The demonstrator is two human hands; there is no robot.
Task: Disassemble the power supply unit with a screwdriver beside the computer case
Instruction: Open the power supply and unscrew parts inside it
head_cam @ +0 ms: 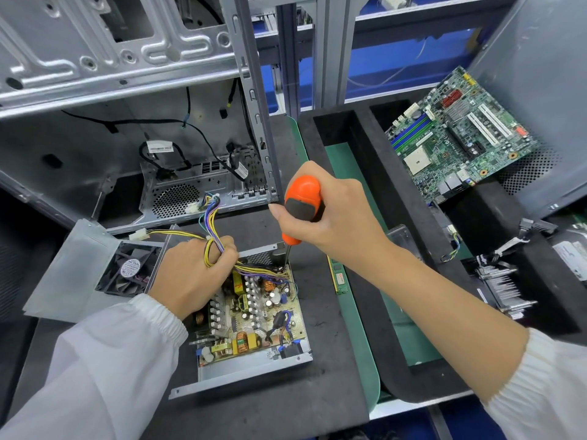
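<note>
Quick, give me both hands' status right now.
Left hand: closed, gripping the power supply's wire bundle.
Right hand: closed around the orange screwdriver, tip down at the far corner of the open power supply unit.

Taking the power supply as the anchor: computer case right behind it, fan cover just to its left, memory stick just to its right, trays further right, motherboard back right, heatsink far right.
</note>
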